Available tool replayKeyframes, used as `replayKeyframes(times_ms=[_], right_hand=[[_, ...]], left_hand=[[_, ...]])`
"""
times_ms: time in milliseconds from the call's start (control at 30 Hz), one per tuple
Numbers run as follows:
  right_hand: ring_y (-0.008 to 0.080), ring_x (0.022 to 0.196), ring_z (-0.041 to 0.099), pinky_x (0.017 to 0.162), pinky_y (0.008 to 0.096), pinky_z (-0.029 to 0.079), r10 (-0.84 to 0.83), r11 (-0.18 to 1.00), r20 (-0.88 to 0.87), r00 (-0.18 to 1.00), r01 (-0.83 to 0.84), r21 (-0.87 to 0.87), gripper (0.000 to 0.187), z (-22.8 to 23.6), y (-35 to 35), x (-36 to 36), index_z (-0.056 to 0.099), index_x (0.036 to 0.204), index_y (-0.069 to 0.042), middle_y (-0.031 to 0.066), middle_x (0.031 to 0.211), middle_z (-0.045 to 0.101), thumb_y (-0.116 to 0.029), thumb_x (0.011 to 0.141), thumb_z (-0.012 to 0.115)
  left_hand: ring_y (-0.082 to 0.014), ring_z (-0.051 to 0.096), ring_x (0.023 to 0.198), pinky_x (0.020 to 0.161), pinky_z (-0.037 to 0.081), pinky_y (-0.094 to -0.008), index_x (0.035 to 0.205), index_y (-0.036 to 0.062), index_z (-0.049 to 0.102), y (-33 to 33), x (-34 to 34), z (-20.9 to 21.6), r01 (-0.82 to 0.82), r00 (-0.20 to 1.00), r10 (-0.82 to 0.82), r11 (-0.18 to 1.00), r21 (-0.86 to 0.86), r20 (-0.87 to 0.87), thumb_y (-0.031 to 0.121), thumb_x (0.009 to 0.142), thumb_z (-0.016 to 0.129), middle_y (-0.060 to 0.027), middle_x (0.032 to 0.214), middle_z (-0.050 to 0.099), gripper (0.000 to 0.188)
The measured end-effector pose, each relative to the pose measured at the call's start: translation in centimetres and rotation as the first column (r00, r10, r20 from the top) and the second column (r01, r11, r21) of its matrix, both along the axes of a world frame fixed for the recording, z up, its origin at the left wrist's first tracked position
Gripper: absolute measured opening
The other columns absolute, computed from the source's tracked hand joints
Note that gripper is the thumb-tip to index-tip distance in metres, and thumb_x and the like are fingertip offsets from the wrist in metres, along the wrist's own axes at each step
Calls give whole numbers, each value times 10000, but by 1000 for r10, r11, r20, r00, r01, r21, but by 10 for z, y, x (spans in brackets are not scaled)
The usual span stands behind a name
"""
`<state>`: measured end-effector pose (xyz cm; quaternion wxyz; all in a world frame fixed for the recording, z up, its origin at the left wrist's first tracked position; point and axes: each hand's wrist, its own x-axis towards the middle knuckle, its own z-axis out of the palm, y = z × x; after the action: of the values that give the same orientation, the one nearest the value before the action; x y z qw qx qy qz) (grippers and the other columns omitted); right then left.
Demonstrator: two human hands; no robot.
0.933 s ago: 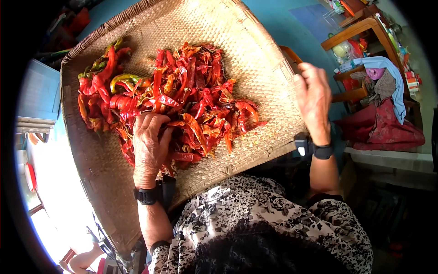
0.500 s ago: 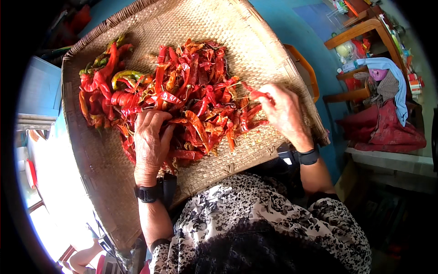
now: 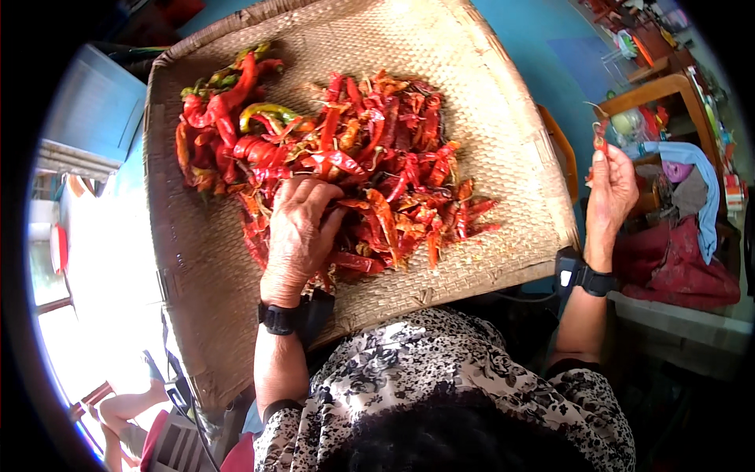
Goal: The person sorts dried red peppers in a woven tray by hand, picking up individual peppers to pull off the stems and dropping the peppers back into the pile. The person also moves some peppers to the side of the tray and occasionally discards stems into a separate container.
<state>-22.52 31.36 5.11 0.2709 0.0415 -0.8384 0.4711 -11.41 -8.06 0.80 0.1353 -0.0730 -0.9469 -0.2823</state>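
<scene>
Red chilies point(image 3: 370, 169) are lying heaped across the middle of a large woven tray point(image 3: 487, 102) that is resting tilted over the person's lap, with a few green and yellowish pods point(image 3: 263, 112) mixed in toward the far left corner. From the head view, the left hand point(image 3: 299, 228) is lying palm down on the near edge of the heap, its fingers point(image 3: 326, 206) curled loosely into the pods and touching them, though I cannot tell whether they are gripping any one. The right hand point(image 3: 609, 189) is raised off the right rim of the tray, well apart from the heap, and its fingers are pinching a single small red chili point(image 3: 600, 138) upright by its lower end. Both wrists are wearing black bands point(image 3: 279, 317). The person's patterned black-and-white top point(image 3: 440, 377) is filling the lower part of the view. Beyond the right hand, a wooden shelf point(image 3: 676, 90) is holding a blue cloth point(image 3: 692, 157), and a red bundle point(image 3: 680, 267) is sitting below it
</scene>
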Motion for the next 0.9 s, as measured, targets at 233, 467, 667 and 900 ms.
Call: replayKeyframes(times_ms=[233, 467, 667, 900], right_hand=[[298, 1024, 585, 901, 393, 478, 221, 804, -9, 975, -177, 568, 350, 5, -81, 8, 603, 1187, -25, 164, 1092, 607, -80, 850, 680], [293, 1000, 584, 842, 388, 533, 679, 479, 229, 697, -658, 581, 383, -33, -186, -17, 552, 1241, -31, 163, 1167, 532, 11, 862, 588], [308, 785, 618, 701, 410, 535, 666, 432, 302, 682, -683, 590, 219, -26, -186, -8, 585, 1035, -14, 123, 973, 554, 44, 832, 640], [200, 716, 641, 578, 293, 522, 633, 712, -19, 774, -573, 406, 155, -8, -149, 13, 635, 999, -13, 104, 868, 636, 23, 850, 654]], left_hand=[[-306, 554, 996, 902, 440, -425, 955, 73, 657, 6, 2, 5, 71, 997, -70, 997, 32, -28, 104, 749, 720, -88, 946, 621, 218], [-288, 584, 952, 904, 450, -415, 945, 73, 637, 25, 11, 16, 237, 971, -238, 969, -68, -2, 79, 753, 705, -85, 939, 616, 203], [-278, 606, 952, 880, 484, -390, 946, 58, 649, 17, 27, 30, 262, 962, -261, 965, -8, 83, 88, 773, 717, -85, 950, 633, 188], [-309, 615, 976, 849, 506, -414, 1011, 47, 649, -34, 13, 51, -20, 1000, 21, 998, 59, -10, 96, 819, 716, -122, 1010, 643, 209]])
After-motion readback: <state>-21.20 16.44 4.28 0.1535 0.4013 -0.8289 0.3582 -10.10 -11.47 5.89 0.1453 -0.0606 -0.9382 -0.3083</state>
